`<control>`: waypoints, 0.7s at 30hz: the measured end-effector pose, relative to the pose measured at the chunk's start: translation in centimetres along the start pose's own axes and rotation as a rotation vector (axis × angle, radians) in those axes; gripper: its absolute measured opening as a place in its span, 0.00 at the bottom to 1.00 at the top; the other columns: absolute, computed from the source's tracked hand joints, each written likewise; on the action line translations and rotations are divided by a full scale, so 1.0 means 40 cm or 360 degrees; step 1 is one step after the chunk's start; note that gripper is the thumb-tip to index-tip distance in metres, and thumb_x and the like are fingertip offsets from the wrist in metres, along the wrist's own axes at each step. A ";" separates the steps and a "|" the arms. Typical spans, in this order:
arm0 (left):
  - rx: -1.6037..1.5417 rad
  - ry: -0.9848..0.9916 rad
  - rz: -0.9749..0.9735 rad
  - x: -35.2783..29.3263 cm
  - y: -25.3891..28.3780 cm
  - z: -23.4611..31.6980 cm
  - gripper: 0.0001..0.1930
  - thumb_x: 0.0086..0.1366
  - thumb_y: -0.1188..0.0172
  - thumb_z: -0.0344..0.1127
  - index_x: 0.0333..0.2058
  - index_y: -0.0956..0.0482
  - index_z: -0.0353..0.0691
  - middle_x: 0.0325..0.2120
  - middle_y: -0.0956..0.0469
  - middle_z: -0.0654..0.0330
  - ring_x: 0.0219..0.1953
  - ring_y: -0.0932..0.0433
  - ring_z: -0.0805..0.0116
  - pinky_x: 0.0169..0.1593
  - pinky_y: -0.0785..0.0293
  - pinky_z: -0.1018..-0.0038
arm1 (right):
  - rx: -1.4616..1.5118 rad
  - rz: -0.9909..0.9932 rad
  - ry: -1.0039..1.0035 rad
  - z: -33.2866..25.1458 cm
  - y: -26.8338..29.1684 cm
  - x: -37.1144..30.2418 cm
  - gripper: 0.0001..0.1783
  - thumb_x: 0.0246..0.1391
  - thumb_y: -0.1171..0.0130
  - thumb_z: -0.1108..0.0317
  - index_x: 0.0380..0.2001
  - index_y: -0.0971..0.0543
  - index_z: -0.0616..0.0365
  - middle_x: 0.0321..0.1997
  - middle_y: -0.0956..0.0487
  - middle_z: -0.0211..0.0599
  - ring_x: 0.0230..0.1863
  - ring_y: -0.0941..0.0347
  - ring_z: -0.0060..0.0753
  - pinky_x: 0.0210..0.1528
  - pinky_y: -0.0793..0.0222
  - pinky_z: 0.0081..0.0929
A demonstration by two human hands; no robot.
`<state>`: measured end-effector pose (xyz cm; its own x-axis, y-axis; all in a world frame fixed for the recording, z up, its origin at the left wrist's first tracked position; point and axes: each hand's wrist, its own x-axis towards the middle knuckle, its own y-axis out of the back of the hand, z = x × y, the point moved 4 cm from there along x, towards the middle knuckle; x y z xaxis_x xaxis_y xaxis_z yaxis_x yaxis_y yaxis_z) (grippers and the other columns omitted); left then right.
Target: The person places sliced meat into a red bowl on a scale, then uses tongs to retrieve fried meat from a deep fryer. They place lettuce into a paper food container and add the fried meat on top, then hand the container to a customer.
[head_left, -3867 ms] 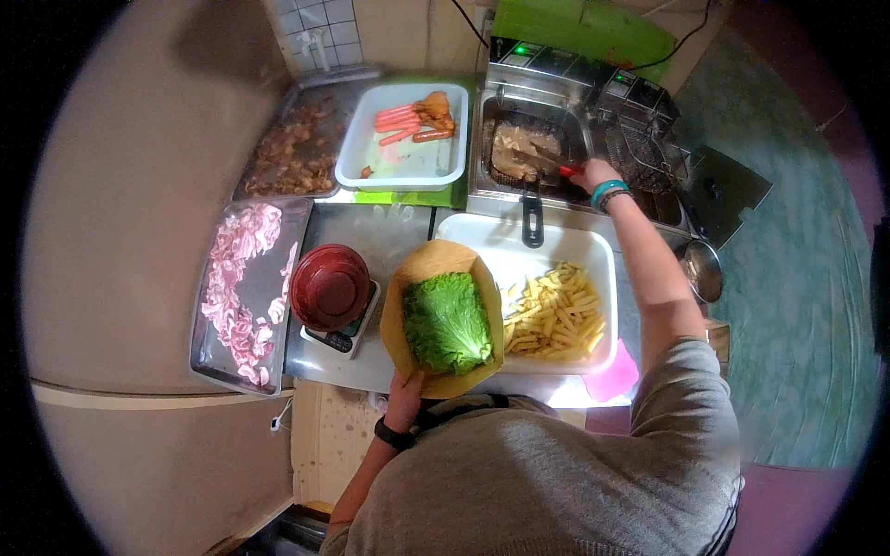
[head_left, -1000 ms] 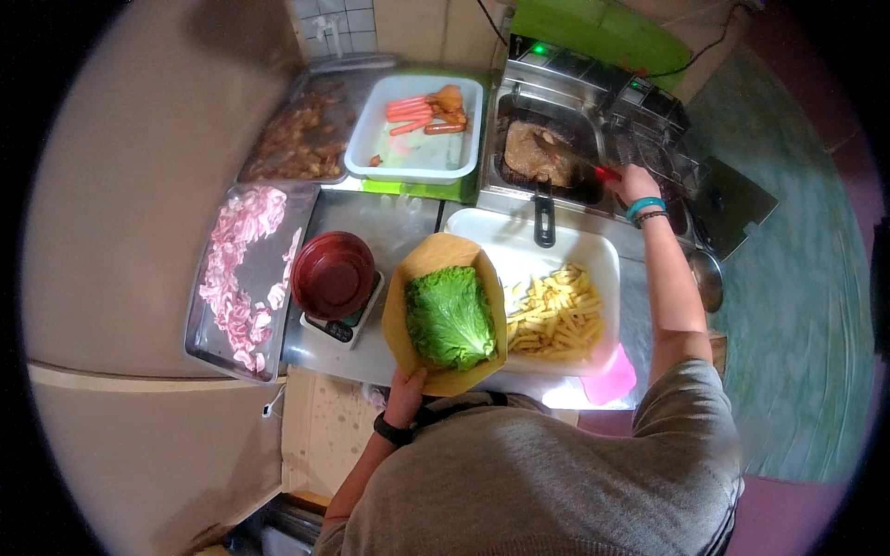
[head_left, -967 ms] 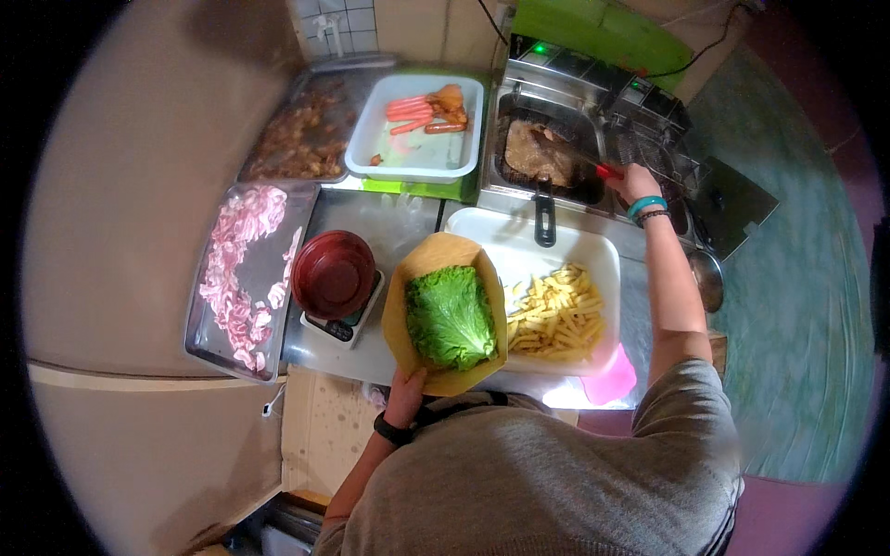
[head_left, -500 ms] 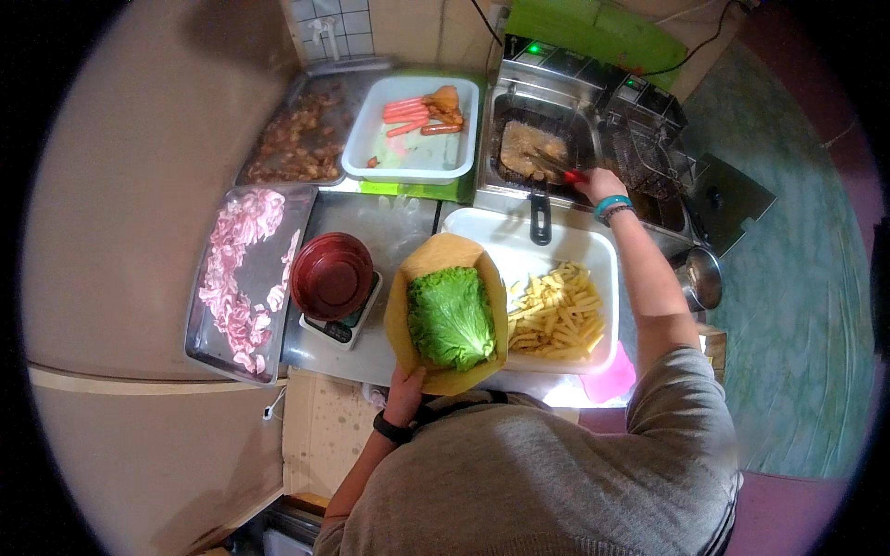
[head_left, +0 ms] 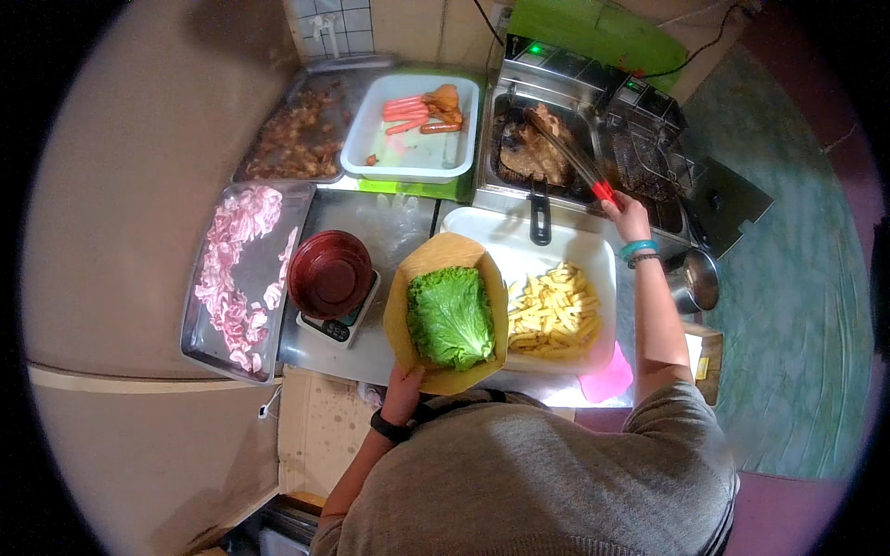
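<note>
Left hand (head_left: 402, 393) closed on brown paper box (head_left: 447, 249) at near edge | right hand (head_left: 628, 219) closed around red-handled tongs (head_left: 582, 167)

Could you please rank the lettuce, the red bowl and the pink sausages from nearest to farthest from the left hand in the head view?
From the left hand:
1. Lettuce: ahead-right, inside the paper container.
2. Red bowl: ahead-left, on the scale.
3. Pink sausages: far back, in the white tub.
</note>
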<state>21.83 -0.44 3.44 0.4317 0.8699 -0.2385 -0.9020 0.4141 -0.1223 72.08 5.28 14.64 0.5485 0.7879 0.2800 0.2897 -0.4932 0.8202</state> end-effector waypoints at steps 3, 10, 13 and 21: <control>-0.0109 0.0036 0.0030 -0.005 -0.001 0.001 0.18 0.59 0.49 0.35 0.46 0.35 0.33 0.41 0.30 0.57 0.42 0.30 0.64 0.44 0.32 0.70 | 0.0115 -0.0118 -0.0165 0.013 -0.004 -0.014 0.29 0.44 0.41 0.53 0.42 0.28 0.67 0.32 0.23 0.50 0.34 0.25 0.42 0.38 0.32 0.30; -0.0248 0.0129 0.0028 -0.004 -0.003 -0.015 0.18 0.58 0.55 0.29 0.48 0.39 0.32 0.42 0.32 0.59 0.44 0.34 0.68 0.48 0.37 0.74 | 0.0044 0.0063 -0.0063 0.012 0.016 -0.056 0.28 0.44 0.43 0.53 0.43 0.28 0.64 0.34 0.24 0.52 0.34 0.26 0.44 0.37 0.31 0.33; -0.0146 0.0186 -0.0040 -0.002 0.013 -0.047 0.18 0.58 0.55 0.29 0.48 0.38 0.32 0.42 0.32 0.58 0.44 0.33 0.68 0.48 0.38 0.74 | -0.0257 0.0196 -0.0025 -0.023 0.044 -0.092 0.25 0.45 0.44 0.53 0.44 0.27 0.57 0.34 0.25 0.51 0.34 0.27 0.48 0.36 0.31 0.37; -0.0303 0.0144 0.0031 -0.002 0.004 -0.041 0.17 0.58 0.55 0.29 0.47 0.37 0.32 0.42 0.31 0.58 0.45 0.34 0.67 0.49 0.38 0.74 | -0.0613 0.0173 -0.0057 -0.084 0.099 -0.111 0.21 0.44 0.44 0.54 0.43 0.27 0.49 0.29 0.24 0.48 0.32 0.27 0.49 0.32 0.31 0.41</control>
<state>21.66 -0.90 1.87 0.4207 0.8461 -0.3272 -0.8963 0.3318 -0.2944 68.16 1.06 18.32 0.5886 0.7222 0.3633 -0.0831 -0.3930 0.9158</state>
